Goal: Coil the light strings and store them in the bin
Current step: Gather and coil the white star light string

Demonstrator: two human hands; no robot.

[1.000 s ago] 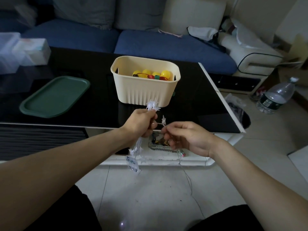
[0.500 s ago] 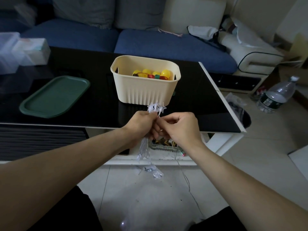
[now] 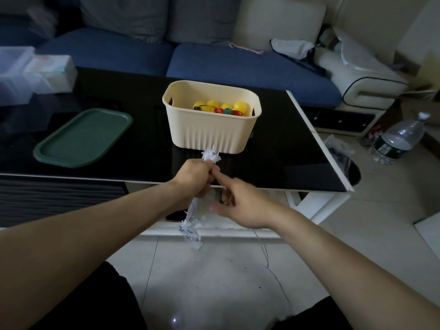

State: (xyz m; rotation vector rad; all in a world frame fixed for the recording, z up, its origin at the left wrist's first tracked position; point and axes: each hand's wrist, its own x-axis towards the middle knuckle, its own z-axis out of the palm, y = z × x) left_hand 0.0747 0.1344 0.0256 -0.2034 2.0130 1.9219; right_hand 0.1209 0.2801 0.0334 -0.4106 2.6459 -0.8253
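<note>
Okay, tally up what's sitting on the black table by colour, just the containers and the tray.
Cream: 1, the bin
Green: 1, the tray
Clear or white: 2, the plastic box and the tissue box, both blurred at the far left
Total: 4

**Living room — dim light**

Black glass coffee table (image 3: 273,148), white-edged, centre. Blue sofa (image 3: 238,67) at 12 o'clock, grey cushions (image 3: 152,17) behind. Cream armchair (image 3: 357,77) at 2 o'clock. Pale tiled floor (image 3: 381,234) — 4 to 6 o'clock.
</note>
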